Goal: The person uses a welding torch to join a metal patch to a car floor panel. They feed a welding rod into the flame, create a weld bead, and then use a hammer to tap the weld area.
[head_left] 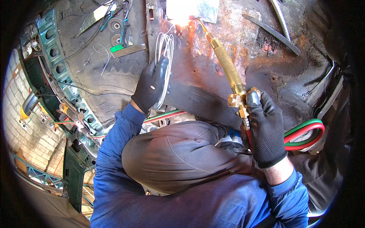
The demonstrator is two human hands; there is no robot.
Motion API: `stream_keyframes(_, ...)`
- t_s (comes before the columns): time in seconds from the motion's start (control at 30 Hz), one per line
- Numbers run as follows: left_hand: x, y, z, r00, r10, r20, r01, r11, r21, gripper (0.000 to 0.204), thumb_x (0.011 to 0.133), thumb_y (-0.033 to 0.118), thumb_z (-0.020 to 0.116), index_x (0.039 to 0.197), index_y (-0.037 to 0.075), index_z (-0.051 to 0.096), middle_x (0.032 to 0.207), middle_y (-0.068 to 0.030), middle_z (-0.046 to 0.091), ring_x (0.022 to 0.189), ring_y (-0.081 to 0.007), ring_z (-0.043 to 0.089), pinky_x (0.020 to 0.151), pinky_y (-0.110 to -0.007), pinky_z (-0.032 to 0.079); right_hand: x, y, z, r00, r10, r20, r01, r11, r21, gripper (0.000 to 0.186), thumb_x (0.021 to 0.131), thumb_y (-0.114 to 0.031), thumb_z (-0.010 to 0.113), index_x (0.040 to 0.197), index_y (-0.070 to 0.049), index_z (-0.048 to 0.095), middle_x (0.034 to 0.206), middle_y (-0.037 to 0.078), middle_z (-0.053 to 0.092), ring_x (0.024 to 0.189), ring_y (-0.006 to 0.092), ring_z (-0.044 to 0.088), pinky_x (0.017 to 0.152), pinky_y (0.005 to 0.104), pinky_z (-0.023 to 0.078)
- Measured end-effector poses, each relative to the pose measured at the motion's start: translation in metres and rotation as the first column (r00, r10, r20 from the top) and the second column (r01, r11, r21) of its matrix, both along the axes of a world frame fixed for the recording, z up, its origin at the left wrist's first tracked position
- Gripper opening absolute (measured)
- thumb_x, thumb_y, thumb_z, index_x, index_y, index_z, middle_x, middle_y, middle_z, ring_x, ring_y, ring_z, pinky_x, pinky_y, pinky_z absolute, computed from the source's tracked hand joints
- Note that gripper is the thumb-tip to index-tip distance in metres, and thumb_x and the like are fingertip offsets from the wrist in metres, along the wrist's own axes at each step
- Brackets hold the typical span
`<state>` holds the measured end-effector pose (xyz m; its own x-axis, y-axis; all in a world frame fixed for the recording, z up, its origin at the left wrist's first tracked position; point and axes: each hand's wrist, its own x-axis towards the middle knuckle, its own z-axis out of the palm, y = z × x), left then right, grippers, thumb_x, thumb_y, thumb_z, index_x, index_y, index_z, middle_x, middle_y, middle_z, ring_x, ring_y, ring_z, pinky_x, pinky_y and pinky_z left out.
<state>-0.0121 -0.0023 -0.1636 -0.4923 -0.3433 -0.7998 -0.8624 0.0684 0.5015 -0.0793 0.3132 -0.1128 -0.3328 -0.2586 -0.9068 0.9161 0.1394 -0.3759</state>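
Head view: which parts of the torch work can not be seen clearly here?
- Torch tip and the seam it heats: washed out by the white flame glare, head view.
- Left hand fingertips: hidden behind the wire coil and its own glove.
- Red and green hoses: their far ends leave behind the right hand and knee.
- Picture corners: black fisheye rim.

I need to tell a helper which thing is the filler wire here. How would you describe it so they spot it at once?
Start at the rusty, sooty metal panel that fills the upper picture, with the bright flame at its top. Left of the brass torch, the gloved left hand grips a coil of thin wire. It is the only pale, looped bundle; the loose cables nearby are dark.
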Motion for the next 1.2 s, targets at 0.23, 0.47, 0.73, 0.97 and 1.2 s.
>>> stream_keyframes(0.23,-0.004,-0.004,-0.006,1.0,-0.012,-0.023,0.012,1.0,-0.004,0.038,0.113,0.04,0.056,0.109,0.004,0.066,0.072,-0.0003,0.054,0.056,-0.0108,0.056,0.051,-0.031,0.049,-0.006,-0.003,0.0,1.0,-0.001,0.012,0.001,1.0,-0.003,0.039,0.115,-0.035,0.057,0.124,0.001,0.068,0.101,0.002,0.071,0.09,0.0064,0.059,0.079,0.0252,0.05)
stream_keyframes(0.47,0.0,-0.006,-0.009,0.999,0.007,-0.036,-0.006,1.0,0.014,0.037,0.114,0.039,0.056,0.107,0.003,0.066,0.073,-0.0007,0.055,0.056,-0.011,0.056,0.052,-0.032,0.048,-0.001,-0.003,-0.004,0.997,-0.001,-0.083,0.0,1.0,-0.011,0.038,0.115,-0.035,0.057,0.122,0.001,0.067,0.101,0.002,0.071,0.089,0.0068,0.059,0.079,0.0259,0.049)
stream_keyframes(0.73,0.008,-0.022,-0.015,0.996,-0.086,0.02,0.085,0.996,0.026,0.037,0.114,0.037,0.056,0.137,0.008,0.061,0.089,-0.0028,0.064,0.063,-0.0127,0.064,0.056,-0.03,0.056,-0.004,-0.003,-0.001,0.999,0.003,-0.034,-0.003,1.0,-0.008,0.038,0.115,-0.035,0.057,0.122,0.001,0.068,0.101,0.002,0.071,0.09,0.0068,0.06,0.081,0.0256,0.05)
stream_keyframes(0.97,0.002,-0.015,-0.01,0.999,-0.051,0.018,0.05,0.997,0.056,0.035,0.114,0.036,0.055,0.133,0.008,0.062,0.085,-0.0017,0.062,0.06,-0.0129,0.063,0.054,-0.03,0.054,0.0,-0.004,-0.005,0.997,-0.057,-0.043,0.056,0.998,-0.012,0.039,0.115,-0.035,0.057,0.121,0.002,0.069,0.101,0.003,0.073,0.09,0.0064,0.061,0.08,0.0258,0.051)
stream_keyframes(1.2,-0.004,-0.004,-0.004,1.0,0.024,-0.014,-0.024,1.0,0.013,0.035,0.113,0.038,0.056,0.108,0.005,0.065,0.072,-0.0007,0.054,0.054,-0.0119,0.057,0.049,-0.032,0.051,-0.012,-0.005,0.003,1.0,0.026,0.01,-0.026,0.999,0.018,0.039,0.115,-0.034,0.057,0.119,0.002,0.07,0.1,0.002,0.073,0.09,0.0064,0.06,0.08,0.0261,0.05)
